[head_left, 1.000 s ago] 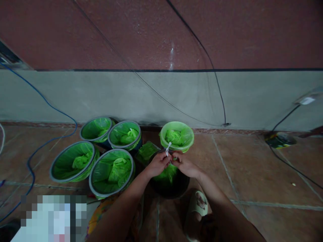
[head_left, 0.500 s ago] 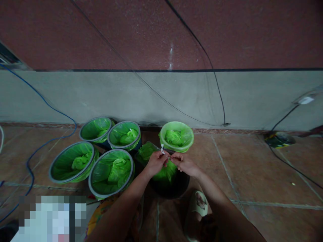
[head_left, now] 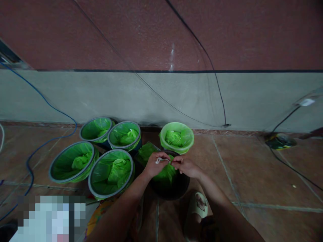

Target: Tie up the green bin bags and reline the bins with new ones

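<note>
A thin white cord (head_left: 159,160) is pinched by the left hand (head_left: 155,165), while the gathered top of a thin green plastic bag (head_left: 165,176) seems pinched by the right hand (head_left: 185,165). The bag is seated in a round black bin (head_left: 174,194), just near of a pale green round bin (head_left: 174,148). The cord is best kept snug, pulled gently so the plastic is not torn.

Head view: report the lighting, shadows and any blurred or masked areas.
Head view: dim overall, the round black bucket deep in shadow; head view, on the flat grey lower wall, a faint shadow beside the long black cable; head view, lower left, a blocky pixelated patch hides detail; head view, the thin white tie looks soft.
</note>
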`<move>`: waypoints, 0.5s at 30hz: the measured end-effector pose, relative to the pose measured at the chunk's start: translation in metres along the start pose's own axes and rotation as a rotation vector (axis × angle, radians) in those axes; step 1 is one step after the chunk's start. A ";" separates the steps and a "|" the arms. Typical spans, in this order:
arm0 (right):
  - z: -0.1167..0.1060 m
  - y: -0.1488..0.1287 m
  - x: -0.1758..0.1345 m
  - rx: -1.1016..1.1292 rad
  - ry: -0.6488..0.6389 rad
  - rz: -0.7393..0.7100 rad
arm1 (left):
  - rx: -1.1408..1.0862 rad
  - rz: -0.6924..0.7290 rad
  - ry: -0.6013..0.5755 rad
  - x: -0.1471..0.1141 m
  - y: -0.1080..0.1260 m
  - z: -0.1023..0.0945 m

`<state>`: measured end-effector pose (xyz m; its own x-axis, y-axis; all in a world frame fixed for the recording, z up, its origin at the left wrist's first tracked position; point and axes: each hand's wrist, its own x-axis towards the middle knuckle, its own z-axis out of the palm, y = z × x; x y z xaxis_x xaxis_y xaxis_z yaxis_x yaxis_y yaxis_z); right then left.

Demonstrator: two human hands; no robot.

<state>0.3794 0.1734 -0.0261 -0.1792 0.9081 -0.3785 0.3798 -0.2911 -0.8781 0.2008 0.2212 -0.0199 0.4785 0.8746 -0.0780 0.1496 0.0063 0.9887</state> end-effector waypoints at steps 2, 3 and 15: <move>0.001 0.007 0.004 -0.027 0.013 -0.002 | 0.033 0.012 0.001 0.000 0.000 0.000; 0.002 0.010 0.005 -0.041 0.018 -0.022 | 0.021 -0.003 0.003 0.000 0.000 0.000; 0.004 0.007 0.003 -0.207 0.041 -0.078 | -0.045 -0.054 -0.008 0.003 -0.008 0.002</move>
<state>0.3781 0.1729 -0.0341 -0.1794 0.9382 -0.2961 0.5450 -0.1558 -0.8238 0.2025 0.2225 -0.0287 0.4778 0.8684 -0.1324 0.1367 0.0754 0.9877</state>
